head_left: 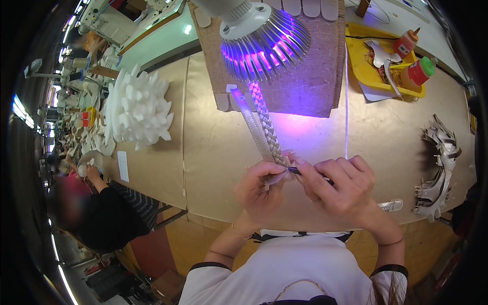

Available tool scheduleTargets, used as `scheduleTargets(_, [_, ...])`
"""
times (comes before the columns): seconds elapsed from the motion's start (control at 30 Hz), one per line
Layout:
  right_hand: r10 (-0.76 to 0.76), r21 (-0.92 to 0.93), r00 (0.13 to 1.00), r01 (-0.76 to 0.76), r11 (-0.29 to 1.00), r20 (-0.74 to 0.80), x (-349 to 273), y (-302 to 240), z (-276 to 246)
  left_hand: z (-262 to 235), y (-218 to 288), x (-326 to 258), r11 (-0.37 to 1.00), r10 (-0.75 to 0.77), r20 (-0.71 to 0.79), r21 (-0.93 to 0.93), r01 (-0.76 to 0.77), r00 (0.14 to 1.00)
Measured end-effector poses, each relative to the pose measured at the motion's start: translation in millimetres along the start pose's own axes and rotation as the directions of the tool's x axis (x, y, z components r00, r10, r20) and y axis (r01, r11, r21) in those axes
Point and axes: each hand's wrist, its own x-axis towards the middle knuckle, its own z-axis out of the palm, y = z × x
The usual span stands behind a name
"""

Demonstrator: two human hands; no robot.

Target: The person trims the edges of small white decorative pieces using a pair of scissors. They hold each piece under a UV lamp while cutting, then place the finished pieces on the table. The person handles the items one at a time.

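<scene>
Clearly, the trouble would start at the fingertips. The left hand [260, 190] pinches the lower end of a braided strap [268, 127] between thumb and fingers, where a plain strap [252, 126] also meets it; I can't tell whether they're one piece. The right hand [341, 185] is closed around a slim dark tool [294, 170], its tip right beside the left thumb. If it skids, it could nick that thumb or scar the braid; I can't make out what kind of tip it has. Further up, the straps reach the lit lamp [264, 43], whose housing could mark them if it runs hot and they drift against it. Beyond, to the right, a yellow tray [362, 40] holds pale scraps [378, 55] and a green-capped bottle [419, 72] tilted at its rim, which a knock might topple. A red bottle [405, 44] with a pointed nozzle stands at the tray's far corner.
</scene>
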Motion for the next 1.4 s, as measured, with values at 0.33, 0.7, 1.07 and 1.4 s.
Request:
scheduleTargets(0.33, [0.111, 0.063, 0.99, -0.117, 0.991, 0.091, 8, 4, -16, 14, 9, 5, 0.895, -0.336, 0.025, -0.302, 0.328, 0.941])
scheduleTargets(0.7, [0.14, -0.043, 0.977, -0.135, 0.99, 0.16, 8, -3, -14, 15, 0, 3, 0.951, -0.308, -0.023, -0.038, 0.307, 0.951])
scheduleTargets(1.07, [0.218, -0.071, 0.954, -0.208, 0.976, 0.205, 7, -7, -9, 19, -11, -4, 0.96, -0.118, -0.074, 0.245, 0.133, 0.99])
scheduleTargets(1.4, [0.114, -0.201, 0.953, -0.057, 0.978, 0.28, 5, -9, -7, 20, -8, -2, 0.955, -0.13, -0.062, 0.261, 0.141, 0.99])
